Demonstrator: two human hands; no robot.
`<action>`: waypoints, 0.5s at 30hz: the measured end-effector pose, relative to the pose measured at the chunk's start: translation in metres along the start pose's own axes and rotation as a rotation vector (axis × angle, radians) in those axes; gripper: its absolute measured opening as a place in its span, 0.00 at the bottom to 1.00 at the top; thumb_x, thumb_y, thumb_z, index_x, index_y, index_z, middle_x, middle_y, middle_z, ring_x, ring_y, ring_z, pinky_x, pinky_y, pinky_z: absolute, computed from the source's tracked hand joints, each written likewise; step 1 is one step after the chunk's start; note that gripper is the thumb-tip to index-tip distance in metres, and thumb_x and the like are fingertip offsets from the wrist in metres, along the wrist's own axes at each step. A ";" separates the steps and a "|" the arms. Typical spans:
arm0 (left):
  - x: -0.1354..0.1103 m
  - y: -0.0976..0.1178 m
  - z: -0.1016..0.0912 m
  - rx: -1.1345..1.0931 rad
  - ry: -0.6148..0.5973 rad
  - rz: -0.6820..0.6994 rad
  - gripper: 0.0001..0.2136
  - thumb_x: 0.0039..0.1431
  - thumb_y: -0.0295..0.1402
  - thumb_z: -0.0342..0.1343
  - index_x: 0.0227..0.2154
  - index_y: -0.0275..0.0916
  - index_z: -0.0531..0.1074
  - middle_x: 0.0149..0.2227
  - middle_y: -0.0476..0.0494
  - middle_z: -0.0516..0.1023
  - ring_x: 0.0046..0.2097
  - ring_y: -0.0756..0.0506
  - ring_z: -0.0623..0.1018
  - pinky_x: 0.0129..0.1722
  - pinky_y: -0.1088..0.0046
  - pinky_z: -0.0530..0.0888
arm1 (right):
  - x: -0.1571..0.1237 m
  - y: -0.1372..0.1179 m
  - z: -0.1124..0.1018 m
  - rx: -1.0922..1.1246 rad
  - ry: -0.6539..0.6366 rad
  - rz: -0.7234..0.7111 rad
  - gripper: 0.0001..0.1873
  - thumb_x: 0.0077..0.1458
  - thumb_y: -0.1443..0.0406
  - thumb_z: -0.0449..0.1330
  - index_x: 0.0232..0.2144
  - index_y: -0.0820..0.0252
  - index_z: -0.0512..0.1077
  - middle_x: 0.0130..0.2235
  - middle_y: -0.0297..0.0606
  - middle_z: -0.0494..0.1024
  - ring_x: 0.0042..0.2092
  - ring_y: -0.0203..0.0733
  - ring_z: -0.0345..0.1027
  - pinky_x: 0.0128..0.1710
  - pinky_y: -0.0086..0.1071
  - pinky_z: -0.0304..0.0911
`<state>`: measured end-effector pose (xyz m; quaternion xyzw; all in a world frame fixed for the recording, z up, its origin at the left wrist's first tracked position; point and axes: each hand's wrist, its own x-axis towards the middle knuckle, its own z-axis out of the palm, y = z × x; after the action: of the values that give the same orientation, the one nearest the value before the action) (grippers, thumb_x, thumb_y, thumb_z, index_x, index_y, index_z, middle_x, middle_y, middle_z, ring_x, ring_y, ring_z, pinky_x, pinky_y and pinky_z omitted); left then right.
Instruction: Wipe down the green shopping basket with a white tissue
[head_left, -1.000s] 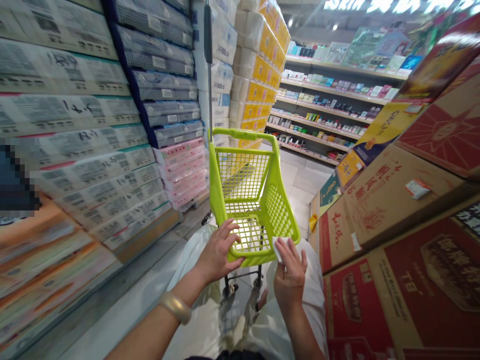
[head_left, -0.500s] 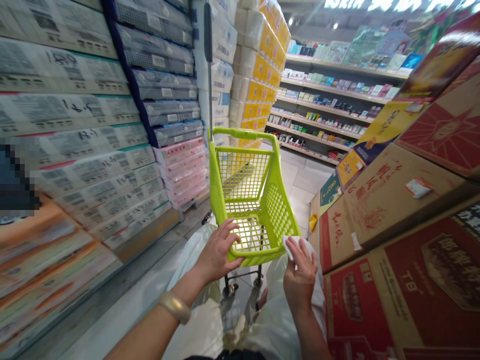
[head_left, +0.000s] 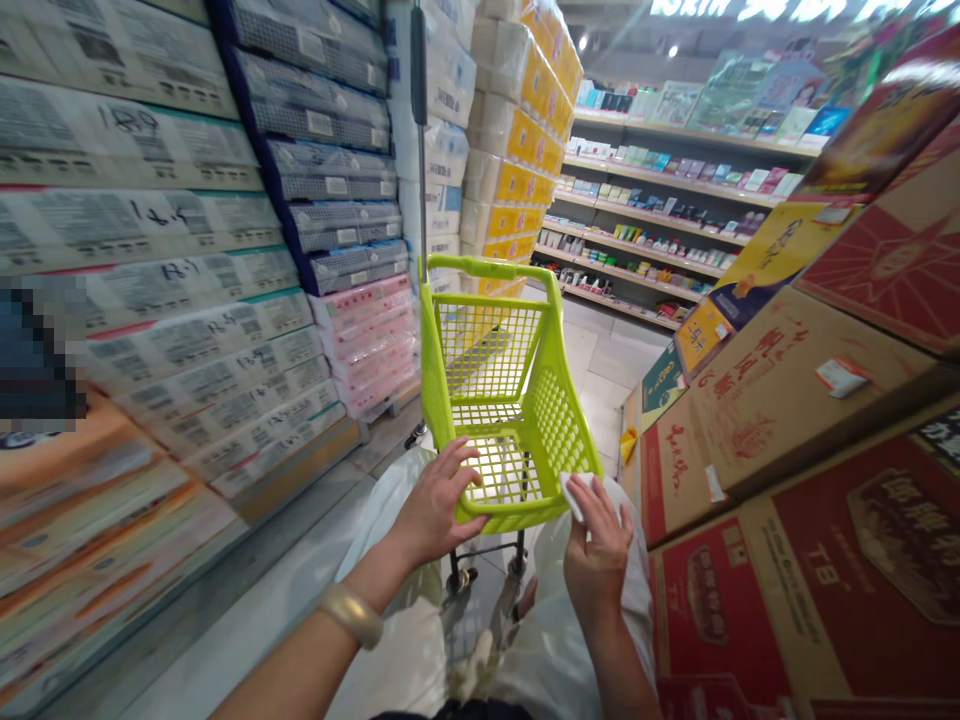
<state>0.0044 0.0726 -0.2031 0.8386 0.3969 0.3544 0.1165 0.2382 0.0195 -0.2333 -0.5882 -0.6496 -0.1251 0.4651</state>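
A lime-green plastic shopping trolley (head_left: 525, 400) stands in the aisle in front of me, its basket empty. My left hand (head_left: 435, 505) grips the near rim of the basket, fingers curled over the edge, a pale bangle on the wrist. My right hand (head_left: 598, 545) holds a small white folded wipe (head_left: 576, 493) pressed against the near right corner of the basket rim.
Stacked tissue and toilet-paper packs (head_left: 187, 300) wall the left side. Red and brown cardboard cartons (head_left: 787, 430) are piled close on the right. Shelves of small goods (head_left: 660, 200) run across the far end. A grey tiled floor (head_left: 600, 370) lies beyond the trolley.
My right hand with the white wipe shifted right off the rim corner, then came back a little left onto it. The left hand and the trolley stayed put.
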 end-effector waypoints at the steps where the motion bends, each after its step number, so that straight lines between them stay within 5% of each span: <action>1: 0.000 0.000 0.001 0.002 0.004 -0.004 0.14 0.47 0.32 0.64 0.36 0.42 0.67 0.55 0.38 0.69 0.64 0.33 0.62 0.62 0.48 0.65 | -0.001 -0.007 0.002 0.017 -0.021 -0.027 0.23 0.55 0.74 0.48 0.49 0.57 0.73 0.49 0.40 0.80 0.58 0.50 0.68 0.63 0.53 0.44; 7: 0.000 -0.001 0.000 0.014 -0.019 0.013 0.13 0.50 0.34 0.62 0.38 0.41 0.68 0.55 0.36 0.69 0.65 0.33 0.60 0.61 0.48 0.66 | -0.007 -0.059 0.010 0.188 -0.213 -0.288 0.30 0.53 0.77 0.46 0.53 0.52 0.71 0.52 0.34 0.79 0.61 0.43 0.65 0.67 0.47 0.37; 15: -0.001 0.000 0.000 0.011 -0.010 0.002 0.14 0.47 0.31 0.65 0.37 0.41 0.68 0.55 0.37 0.69 0.64 0.33 0.61 0.62 0.48 0.65 | 0.000 0.012 -0.003 -0.021 0.013 0.034 0.22 0.56 0.74 0.48 0.48 0.57 0.73 0.49 0.42 0.80 0.59 0.50 0.67 0.62 0.52 0.45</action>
<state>0.0043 0.0722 -0.2035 0.8414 0.3977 0.3480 0.1135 0.2503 0.0206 -0.2358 -0.6033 -0.6352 -0.1279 0.4649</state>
